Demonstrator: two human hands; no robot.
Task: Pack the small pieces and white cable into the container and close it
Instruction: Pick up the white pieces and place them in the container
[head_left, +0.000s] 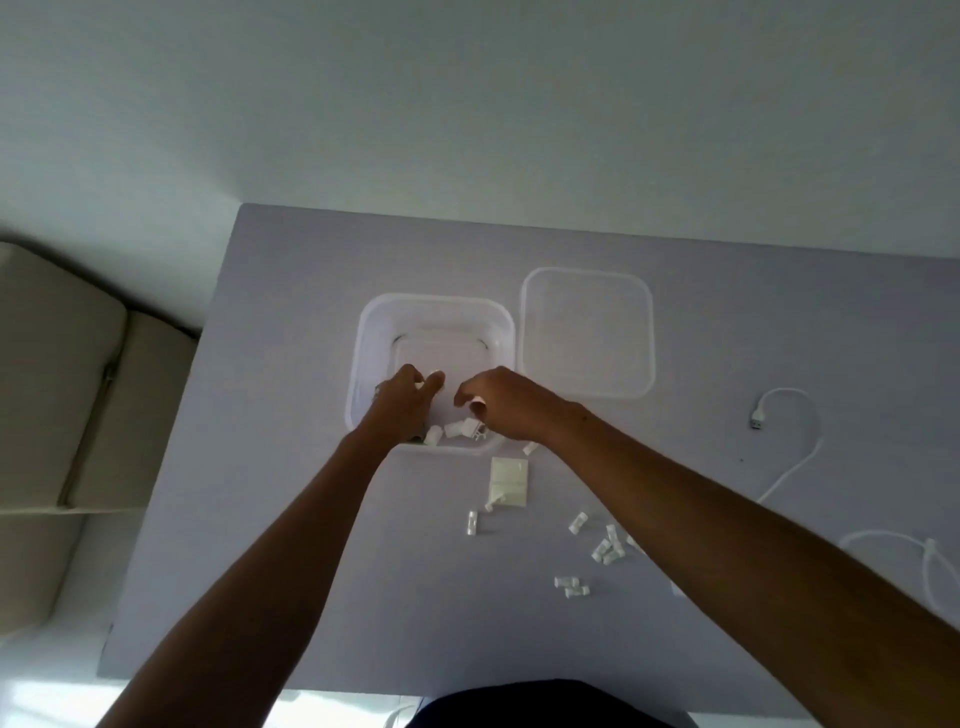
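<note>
Holding pieces (470, 428) over one container (434, 312)

Dim, soft blur, wide-angle warp.

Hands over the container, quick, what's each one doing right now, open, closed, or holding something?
Left hand: over the container, fingers curled, pinching a small white piece.
Right hand: fingers curled, pinching another small white piece over the container.

Bare arms, dark clothing

Both forearms (291, 545) are sleeveless to the frame edge; a dark garment (545, 704) covers the torso below.
</note>
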